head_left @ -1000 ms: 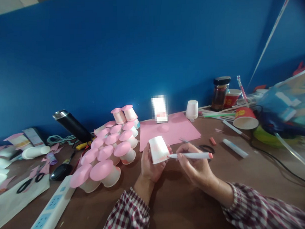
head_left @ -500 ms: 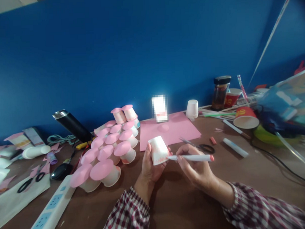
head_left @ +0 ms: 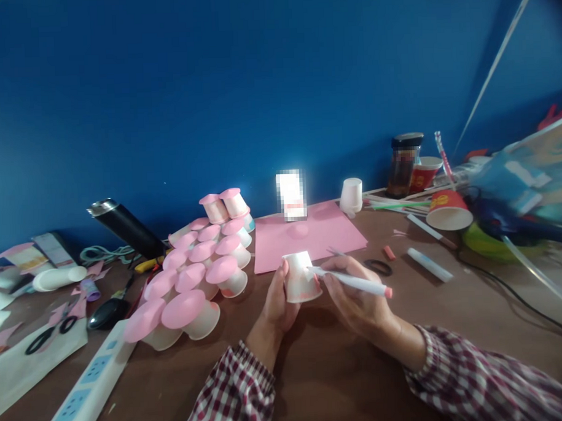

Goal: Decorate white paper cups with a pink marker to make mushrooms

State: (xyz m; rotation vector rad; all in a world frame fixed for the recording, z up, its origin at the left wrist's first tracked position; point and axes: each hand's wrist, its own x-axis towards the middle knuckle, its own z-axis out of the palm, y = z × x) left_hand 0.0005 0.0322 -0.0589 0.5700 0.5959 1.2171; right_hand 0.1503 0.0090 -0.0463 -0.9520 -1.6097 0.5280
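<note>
My left hand (head_left: 278,299) is wrapped round the side of a white paper cup (head_left: 302,278), which is upside down with its wide rim lowest. Faint orange-red marks show near that rim. A white marker (head_left: 357,283) with a red end is pinched in my right hand (head_left: 358,303). Its tip meets the cup's side, or comes very close to it. Beyond the cup lies a pink paper sheet (head_left: 328,233) with a small pink paper cone (head_left: 298,231) on it. Black-handled scissors (head_left: 379,267) lie partly hidden behind my right hand.
Several upturned cups with pink paper tops (head_left: 185,309) crowd the left. Farther left are a power strip (head_left: 86,383), a black mouse (head_left: 108,312) and a black flask (head_left: 129,228). A plain cup (head_left: 352,196), a dark jar (head_left: 405,164) and a red cup (head_left: 449,211) stand right.
The cup has been turned in my left hand and stands more upright. The marker tip has moved from near the rim up to the middle of the cup's side.
</note>
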